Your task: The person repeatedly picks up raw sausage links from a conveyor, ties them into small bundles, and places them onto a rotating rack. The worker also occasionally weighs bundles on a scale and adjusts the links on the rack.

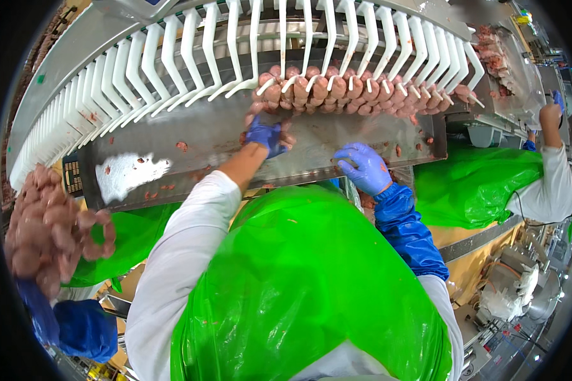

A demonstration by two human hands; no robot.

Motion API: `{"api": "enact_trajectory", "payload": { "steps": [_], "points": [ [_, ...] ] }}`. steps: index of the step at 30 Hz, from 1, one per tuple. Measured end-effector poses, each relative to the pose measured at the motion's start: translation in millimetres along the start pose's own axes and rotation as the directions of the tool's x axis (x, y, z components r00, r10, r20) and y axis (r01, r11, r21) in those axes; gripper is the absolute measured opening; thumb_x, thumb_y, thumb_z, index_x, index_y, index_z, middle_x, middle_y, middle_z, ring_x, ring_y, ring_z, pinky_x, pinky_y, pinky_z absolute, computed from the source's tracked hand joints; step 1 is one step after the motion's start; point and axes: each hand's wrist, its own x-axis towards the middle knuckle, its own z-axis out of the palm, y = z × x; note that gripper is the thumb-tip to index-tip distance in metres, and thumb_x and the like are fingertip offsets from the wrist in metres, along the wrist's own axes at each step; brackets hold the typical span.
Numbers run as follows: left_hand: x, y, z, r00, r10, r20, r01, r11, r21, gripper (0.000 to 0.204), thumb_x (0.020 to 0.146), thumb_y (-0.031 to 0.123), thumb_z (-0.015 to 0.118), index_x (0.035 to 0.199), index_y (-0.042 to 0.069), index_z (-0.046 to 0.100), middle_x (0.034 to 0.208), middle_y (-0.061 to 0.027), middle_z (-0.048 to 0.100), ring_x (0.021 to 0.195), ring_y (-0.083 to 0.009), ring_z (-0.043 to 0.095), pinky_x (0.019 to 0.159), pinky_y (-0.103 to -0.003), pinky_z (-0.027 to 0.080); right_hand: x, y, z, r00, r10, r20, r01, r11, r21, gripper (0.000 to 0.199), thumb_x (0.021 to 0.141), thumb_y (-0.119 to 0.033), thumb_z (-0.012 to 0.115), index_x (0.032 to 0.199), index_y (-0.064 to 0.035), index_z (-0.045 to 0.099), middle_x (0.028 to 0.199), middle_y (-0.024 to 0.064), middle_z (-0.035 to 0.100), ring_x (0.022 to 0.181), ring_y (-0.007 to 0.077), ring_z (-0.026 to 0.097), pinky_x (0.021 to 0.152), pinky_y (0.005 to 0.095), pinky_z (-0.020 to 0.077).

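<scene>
Both arms reach up and forward. The left hand (265,136), blue-gloved with a bare wrist below, has its fingers curled closed. The right hand (364,167), blue-gloved too, is spread open, palm down.

I see a brightly, evenly lit fisheye view with a black rim, bent edges, and glare on the steel tray (140,173).

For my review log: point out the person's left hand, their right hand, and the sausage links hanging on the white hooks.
left hand (265,134), head view, back of the blue glove.
right hand (365,167), head view, back of the blue glove.
sausage links (343,92), head view, middle of the hanging row.
</scene>
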Motion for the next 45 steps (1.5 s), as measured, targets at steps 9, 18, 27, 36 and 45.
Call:
{"api": "enact_trajectory", "payload": {
  "steps": [9, 18, 27, 36, 45],
  "points": [
    [-37.2, -4.1, -75.2, 0.568, -0.405, 0.717, 0.66, 0.744, -0.104, 0.053, 0.088, 0.056, 0.055, 0.106, 0.01, 0.073, 0.11, -0.0069, 0.069, 0.107, -0.0243, 0.062, 0.091, -0.043, 0.043, -35.7, 38.1, 12.3, 0.987, 0.162, 0.011, -0.162, 0.984, 0.074, 0.019, 0.085, -0.018, 0.068, 0.099, -0.006, 0.07, 0.095, 0.0141, 0.066, 0.094, 0.034, 0.063, 0.083, 0.0421, 0.0512],
    [-74.0, 8.5, -17.6, 0.883, -0.298, 0.363, 0.256, 0.953, 0.162, 0.038, 0.082, 0.036, 0.058, 0.107, 0.011, 0.07, 0.113, -0.0136, 0.07, 0.107, -0.0315, 0.066, 0.093, -0.047, 0.046, 3.6, 59.2, 29.8, 0.967, 0.123, 0.224, -0.111, 0.992, -0.066, 0.032, 0.087, -0.029, 0.064, 0.112, -0.0091, 0.067, 0.109, 0.0151, 0.065, 0.106, 0.0358, 0.06, 0.094, 0.0453, 0.0476],
    [-59.4, 56.1, -3.8, 0.947, -0.03, 0.32, 0.091, 0.98, -0.178, 0.032, 0.079, 0.033, 0.069, 0.095, 0.005, 0.071, 0.096, -0.0129, 0.071, 0.091, -0.0267, 0.069, 0.08, -0.04, 0.053, 11.0, 66.2, 37.2, 0.929, 0.062, 0.365, -0.034, 0.996, -0.083, 0.045, 0.085, -0.032, 0.065, 0.126, -0.0122, 0.061, 0.126, 0.0143, 0.061, 0.118, 0.0351, 0.055, 0.104, 0.0466, 0.0416],
    [-78.2, 84.9, -114.4, 0.932, 0.356, 0.064, 0.063, 0.015, -0.998, 0.023, 0.091, 0.013, 0.054, 0.097, -0.005, 0.067, 0.092, -0.012, 0.069, 0.088, -0.0201, 0.067, 0.085, -0.034, 0.053, 52.6, -1.0, 11.6, 0.911, -0.195, 0.364, -0.004, 0.877, 0.481, 0.07, 0.084, -0.02, 0.069, 0.146, -0.0076, 0.04, 0.132, 0.016, 0.058, 0.124, 0.0289, 0.055, 0.107, 0.0433, 0.0403],
    [-94.2, 105.9, -169.0, 0.989, 0.145, 0.023, -0.011, 0.233, -0.972, 0.034, 0.088, 0.022, 0.055, 0.107, -0.001, 0.071, 0.09, -0.009, 0.072, 0.072, -0.0108, 0.061, 0.062, -0.023, 0.044, 35.0, -26.3, -46.0, 0.902, -0.12, 0.415, -0.354, 0.347, 0.869, 0.036, 0.096, -0.01, 0.051, 0.131, -0.0019, 0.05, 0.108, 0.0086, 0.06, 0.075, 0.0123, 0.06, 0.069, 0.0296, 0.0514]
  ]
}}
